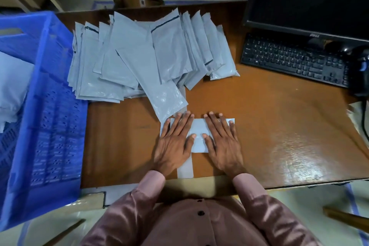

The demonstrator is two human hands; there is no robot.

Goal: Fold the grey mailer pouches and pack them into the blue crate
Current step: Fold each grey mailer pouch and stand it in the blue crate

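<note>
1. The left hand [175, 142] lies flat on a folded grey mailer pouch [199, 136] near the front of the brown table [269, 126]; its fingers are straight and spread, pressing down, with the thumb pointing inward.
2. The right hand [221, 142] lies flat on the right part of the same pouch; its fingers are likewise straight and spread, curled round nothing, and the thumb points toward the left thumb; a strip of pouch shows between the two hands.
3. A narrow grey flap runs from under the hands to the table's front edge; whether it is part of the pressed pouch or a separate one I cannot tell.
4. Behind the hands a fanned pile of unfolded pouches [139, 56] covers the back left of the table; one long pouch from it slants down until its corner is just beside the left fingertips.
5. The blue crate [50, 116] stands at the table's left edge, beside the pile; pale grey material shows inside it at the far left.
6. A black keyboard [295, 62] and a dark monitor [309, 0] sit at the back right, well apart from the pouches; pink sleeves [255, 189] cover both wrists.
</note>
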